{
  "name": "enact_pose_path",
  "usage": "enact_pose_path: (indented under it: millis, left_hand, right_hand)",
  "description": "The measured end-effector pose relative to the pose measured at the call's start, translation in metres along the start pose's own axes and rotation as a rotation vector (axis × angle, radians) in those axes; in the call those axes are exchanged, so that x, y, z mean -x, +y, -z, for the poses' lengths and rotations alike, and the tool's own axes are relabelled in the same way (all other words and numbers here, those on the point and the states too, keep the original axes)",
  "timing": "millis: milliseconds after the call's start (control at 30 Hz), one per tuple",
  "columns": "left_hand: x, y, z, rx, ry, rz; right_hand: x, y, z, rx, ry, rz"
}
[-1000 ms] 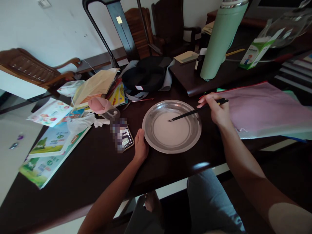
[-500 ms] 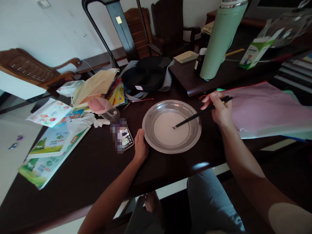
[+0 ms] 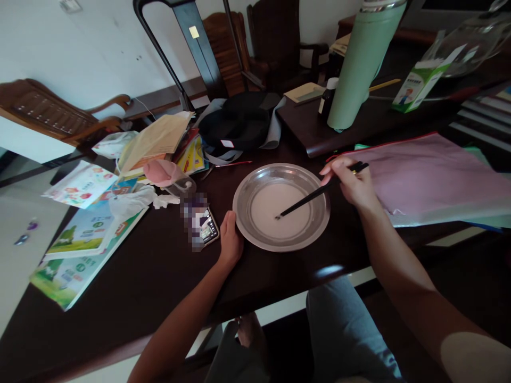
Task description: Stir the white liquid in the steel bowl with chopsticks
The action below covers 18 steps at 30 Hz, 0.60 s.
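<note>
Chopsticks [image 3: 319, 192] are what we've got pinched in our right hand [image 3: 353, 183], fingers clamped around the top end, the dark sticks slanting down to the left with their tips in the pale liquid near the middle of the metal plate [image 3: 245, 183]. That plate sits flat on the dark table [image 3: 151, 276], close to the front edge. Our left hand [image 3: 230, 240] rests on the table with fingers together, pressed right up against the plate's left rim, not gripping anything. Just left of that hand lies a phone [image 3: 205, 226]. A pink folder [image 3: 423, 178] lies under and beside our right wrist. Further back stands a tall green flask [image 3: 357, 69], with a black cap [image 3: 237, 125] behind the plate and a mess of books [image 3: 85, 234] off to the left.
</note>
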<state>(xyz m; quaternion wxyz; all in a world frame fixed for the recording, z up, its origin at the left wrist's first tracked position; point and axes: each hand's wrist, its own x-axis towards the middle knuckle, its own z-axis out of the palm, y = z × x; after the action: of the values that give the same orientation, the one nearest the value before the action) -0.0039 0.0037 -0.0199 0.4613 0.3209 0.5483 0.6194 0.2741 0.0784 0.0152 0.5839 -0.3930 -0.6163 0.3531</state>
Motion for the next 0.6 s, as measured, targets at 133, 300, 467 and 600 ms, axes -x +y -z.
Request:
enact_pose_path:
  millis: [133,300,467,600]
  left_hand:
    - [-0.0011,-0.0023,0.0019,-0.012,-0.012,-0.024]
    - [-0.0018,-0.005,0.0033,-0.002,-0.032,-0.026]
    - [-0.0018,-0.0054,0.0033,-0.003,-0.02,0.003]
    - [-0.0024,-0.0054,0.0028,0.001,-0.014,0.013]
  right_hand:
    - [0.0017,-0.0043,-0.0021,0.056,-0.066,0.006]
    - [-0.0037,0.0019,0.0019,-0.003,0.167,0.064]
    - [0.0017,-0.0028,-0.0022,-0.005,-0.085,-0.016]
    - [-0.0006,-0.0018,-0.0005,0.063,0.026,0.04]
